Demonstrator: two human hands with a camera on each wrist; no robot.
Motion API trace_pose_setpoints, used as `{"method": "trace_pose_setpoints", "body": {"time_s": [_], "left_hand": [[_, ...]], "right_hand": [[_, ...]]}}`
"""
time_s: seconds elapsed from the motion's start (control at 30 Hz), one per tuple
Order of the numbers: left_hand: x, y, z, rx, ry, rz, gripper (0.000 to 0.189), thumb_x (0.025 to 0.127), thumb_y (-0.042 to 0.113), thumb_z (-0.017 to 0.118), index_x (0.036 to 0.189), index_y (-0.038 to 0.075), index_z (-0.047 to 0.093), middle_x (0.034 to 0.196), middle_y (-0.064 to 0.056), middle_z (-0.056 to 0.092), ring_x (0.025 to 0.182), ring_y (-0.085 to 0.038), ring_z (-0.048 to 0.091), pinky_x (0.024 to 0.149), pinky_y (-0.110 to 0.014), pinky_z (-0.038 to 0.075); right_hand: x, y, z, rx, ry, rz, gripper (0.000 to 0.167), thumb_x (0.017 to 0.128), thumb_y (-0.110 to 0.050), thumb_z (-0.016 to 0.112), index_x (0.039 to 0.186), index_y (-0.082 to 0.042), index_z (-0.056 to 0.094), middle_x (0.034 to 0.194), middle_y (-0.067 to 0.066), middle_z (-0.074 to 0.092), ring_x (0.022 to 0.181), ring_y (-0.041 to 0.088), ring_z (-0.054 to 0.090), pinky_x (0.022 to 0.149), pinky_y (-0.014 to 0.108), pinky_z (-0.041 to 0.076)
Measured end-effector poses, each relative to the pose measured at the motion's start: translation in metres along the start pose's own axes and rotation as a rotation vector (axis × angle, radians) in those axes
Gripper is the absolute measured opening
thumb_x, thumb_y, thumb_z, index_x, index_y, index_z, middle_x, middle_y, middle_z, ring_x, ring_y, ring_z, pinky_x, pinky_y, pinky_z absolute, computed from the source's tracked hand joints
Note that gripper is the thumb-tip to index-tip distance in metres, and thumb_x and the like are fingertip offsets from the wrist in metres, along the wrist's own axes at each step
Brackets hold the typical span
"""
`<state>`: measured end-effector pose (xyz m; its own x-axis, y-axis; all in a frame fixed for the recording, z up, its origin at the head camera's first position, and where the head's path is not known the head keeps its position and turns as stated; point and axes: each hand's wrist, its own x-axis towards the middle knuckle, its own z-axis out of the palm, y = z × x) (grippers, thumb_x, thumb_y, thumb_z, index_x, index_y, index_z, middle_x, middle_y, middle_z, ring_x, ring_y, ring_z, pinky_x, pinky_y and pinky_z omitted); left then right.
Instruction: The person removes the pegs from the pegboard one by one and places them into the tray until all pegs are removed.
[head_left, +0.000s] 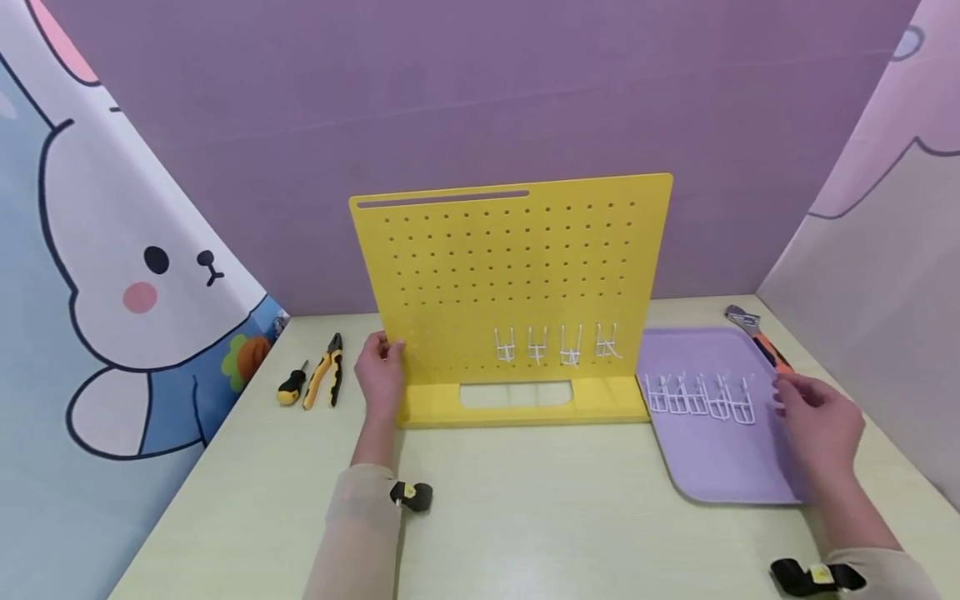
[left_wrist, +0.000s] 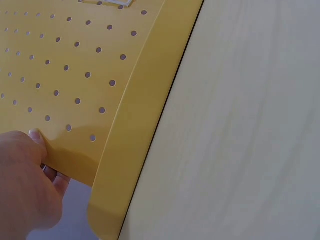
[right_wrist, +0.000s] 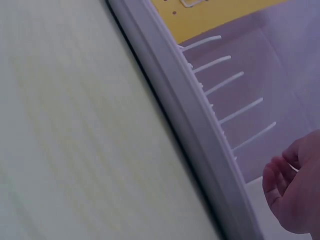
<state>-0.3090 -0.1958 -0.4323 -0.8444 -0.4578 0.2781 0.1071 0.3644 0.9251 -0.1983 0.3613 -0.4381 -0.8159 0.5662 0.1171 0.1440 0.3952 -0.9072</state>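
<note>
My left hand [head_left: 381,371] grips the lower left edge of a yellow pegboard [head_left: 450,325], its thumb on the front face and fingers behind. The left wrist view shows the same hand [left_wrist: 25,180] at the board's side. Several white wire hooks [head_left: 572,345] hang in a row low on the board. My right hand [head_left: 821,421] hovers by the right rim of a purple tray [head_left: 720,475], fingers loosely curled. Nothing shows between the fingers in the right wrist view. More white wire hooks [head_left: 697,398] lie in a row on the tray, left of that hand.
An adjustable wrench [head_left: 761,337] with an orange handle lies by the tray's far right corner, its handle end next to my right hand. Pliers [head_left: 325,371] and a stubby screwdriver [head_left: 291,387] lie left of the board. A purple wall [head_left: 480,100] stands behind the table.
</note>
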Motion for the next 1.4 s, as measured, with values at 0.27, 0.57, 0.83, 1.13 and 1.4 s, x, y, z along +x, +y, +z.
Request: {"method": "trace_pose_setpoints", "body": {"time_s": [0.27,0.57,0.83,1.13,1.4], "left_hand": [[0.001,0.000,0.002,0.012,0.000,0.003,0.019,0.100,0.014,0.066,0.114,0.002,0.064,0.103,-0.016,0.066,0.093,-0.028,0.059,0.080,-0.038,0.049],[-0.002,0.000,0.002,0.021,-0.013,-0.014,0.020,0.102,0.017,0.063,0.116,0.003,0.063,0.104,-0.014,0.066,0.094,-0.027,0.058,0.081,-0.038,0.049],[-0.001,0.001,0.001,0.020,-0.003,-0.008,0.018,0.100,0.015,0.065,0.114,0.002,0.064,0.102,-0.015,0.066,0.091,-0.026,0.059,0.079,-0.037,0.049],[0.000,0.001,0.000,0.030,0.000,0.010,0.018,0.100,0.015,0.065,0.113,0.002,0.064,0.101,-0.016,0.066,0.090,-0.028,0.058,0.078,-0.038,0.048],[-0.001,0.001,0.000,0.018,-0.004,-0.004,0.019,0.101,0.014,0.064,0.115,0.002,0.064,0.103,-0.015,0.065,0.092,-0.027,0.058,0.080,-0.038,0.048]], "right_hand": [[-0.007,-0.036,0.013,0.150,0.083,-0.024,0.022,0.098,-0.018,0.067,0.118,-0.011,0.073,0.077,-0.022,0.063,0.067,-0.004,0.063,0.061,0.009,0.049],[-0.016,-0.067,0.040,0.208,0.024,-0.144,0.023,0.096,-0.014,0.070,0.116,-0.005,0.073,0.080,-0.020,0.066,0.069,-0.005,0.064,0.063,0.010,0.051],[-0.026,-0.086,0.062,0.119,-0.028,-0.283,0.028,0.096,-0.018,0.071,0.116,0.002,0.071,0.085,-0.020,0.064,0.069,-0.002,0.064,0.064,0.011,0.051],[-0.030,-0.094,0.081,-0.018,-0.166,-0.280,0.033,0.100,-0.028,0.066,0.120,-0.003,0.071,0.109,0.015,0.069,0.078,0.007,0.065,0.066,0.015,0.052],[-0.031,-0.103,0.103,-0.025,-0.281,-0.262,0.036,0.101,-0.028,0.064,0.126,-0.002,0.068,0.115,0.017,0.068,0.090,0.020,0.065,0.072,0.021,0.055]]}}
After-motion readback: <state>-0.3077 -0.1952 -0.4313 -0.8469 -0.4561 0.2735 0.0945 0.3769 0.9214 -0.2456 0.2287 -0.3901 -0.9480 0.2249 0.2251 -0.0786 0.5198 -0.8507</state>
